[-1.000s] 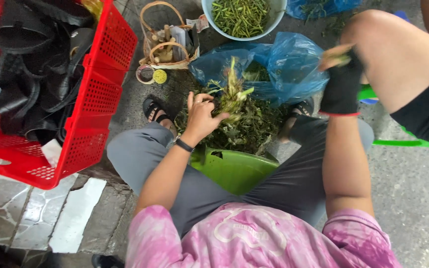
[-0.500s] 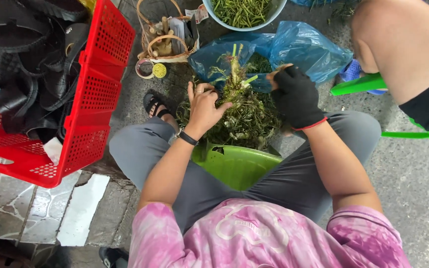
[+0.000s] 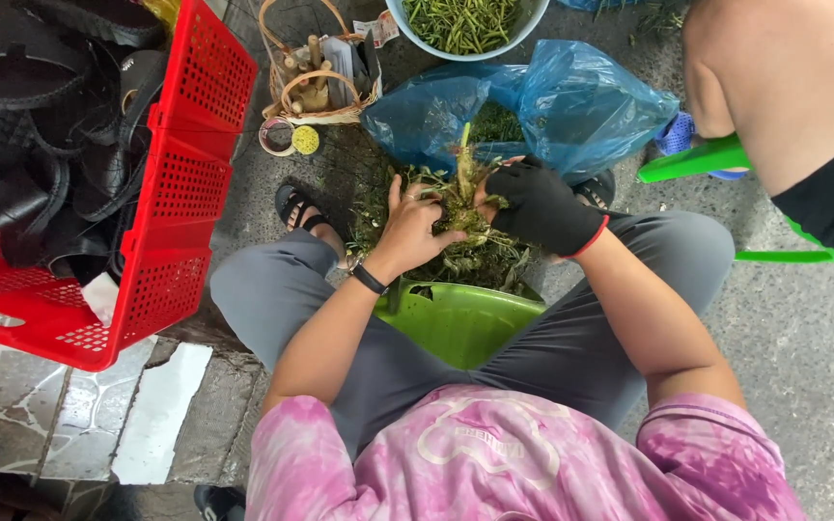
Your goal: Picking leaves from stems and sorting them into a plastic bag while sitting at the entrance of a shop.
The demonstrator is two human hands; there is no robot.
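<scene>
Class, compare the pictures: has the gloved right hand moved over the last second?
Yes. The right hand came down from beside the other person's knee onto the bundle of greens in front of the blue bag, near the left hand.

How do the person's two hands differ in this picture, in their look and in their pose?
The right hand wears a black fingerless glove with a red cuff; the left hand is bare, with a dark band at the wrist. The left hand's fingers are spread over the bunch of green plants, while the right hand is closed more tightly on it. Both hands grip the same bunch, above a green bowl between the knees.
</scene>
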